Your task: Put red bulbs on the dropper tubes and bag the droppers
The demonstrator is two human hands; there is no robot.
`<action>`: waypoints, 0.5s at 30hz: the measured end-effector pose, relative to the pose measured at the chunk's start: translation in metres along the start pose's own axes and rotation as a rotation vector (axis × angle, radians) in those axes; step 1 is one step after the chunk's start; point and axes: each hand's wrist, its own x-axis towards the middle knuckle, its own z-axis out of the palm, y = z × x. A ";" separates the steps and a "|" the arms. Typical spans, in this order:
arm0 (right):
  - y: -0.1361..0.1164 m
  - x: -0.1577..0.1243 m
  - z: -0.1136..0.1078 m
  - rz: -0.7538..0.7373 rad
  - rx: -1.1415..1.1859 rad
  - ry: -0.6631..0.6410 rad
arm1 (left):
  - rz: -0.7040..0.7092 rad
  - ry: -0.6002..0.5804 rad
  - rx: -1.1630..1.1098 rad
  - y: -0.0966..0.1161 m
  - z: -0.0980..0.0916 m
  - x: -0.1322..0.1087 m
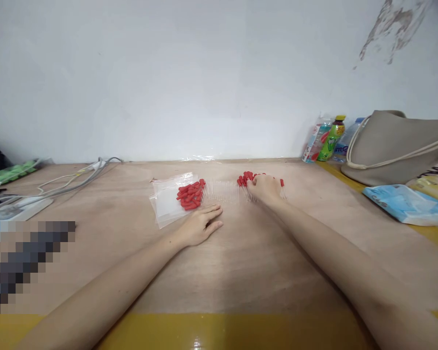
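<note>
The right hand, right of the frame's centre, bends over a row of red-tipped tubes; its fingers curl downward, but whether they grip a tube cannot be told. The row lies beneath this hand, the nearer of the two, and shows on both sides of it. The tubes' long axes run roughly up and down the frame, red ends toward the top. Clear tubes, at centre, lie just to the left, similarly aligned. The left hand, lower left of these, rests open on the table, beside red caps heaped partly on bags.
</note>
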 end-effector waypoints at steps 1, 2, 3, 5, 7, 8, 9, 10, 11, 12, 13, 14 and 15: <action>-0.005 0.003 0.004 0.020 -0.011 0.003 | 0.003 -0.019 0.016 0.000 -0.001 0.000; -0.008 0.005 0.009 0.038 -0.017 0.002 | 0.008 -0.048 0.034 0.001 -0.003 -0.001; -0.011 0.007 0.012 0.051 -0.018 -0.002 | 0.015 -0.085 0.052 0.001 -0.005 -0.001; -0.014 0.010 0.018 0.059 -0.017 -0.010 | 0.036 -0.166 0.082 0.002 -0.010 -0.003; -0.014 0.011 0.021 0.052 -0.020 -0.009 | 0.062 -0.213 0.095 0.001 -0.012 -0.005; -0.014 0.012 0.022 0.044 -0.023 -0.006 | 0.070 -0.216 0.097 0.001 -0.013 -0.005; -0.013 0.012 0.023 0.037 -0.025 -0.003 | 0.075 -0.213 0.098 0.000 -0.013 -0.005; -0.012 0.011 0.023 0.032 -0.025 0.000 | 0.077 -0.208 0.101 0.000 -0.012 -0.006; -0.011 0.010 0.023 0.025 -0.022 0.005 | 0.079 -0.202 0.103 -0.001 -0.011 -0.006; -0.011 0.009 0.023 0.016 -0.016 0.013 | 0.086 -0.195 0.103 -0.002 -0.010 -0.006; -0.012 0.007 0.022 0.000 -0.005 0.021 | 0.098 -0.187 0.103 -0.003 -0.009 -0.006; -0.012 0.005 0.021 -0.023 0.005 0.026 | 0.110 -0.177 0.102 -0.004 -0.008 -0.006; -0.014 0.002 0.020 -0.057 0.010 0.026 | 0.121 -0.167 0.102 -0.004 -0.008 -0.006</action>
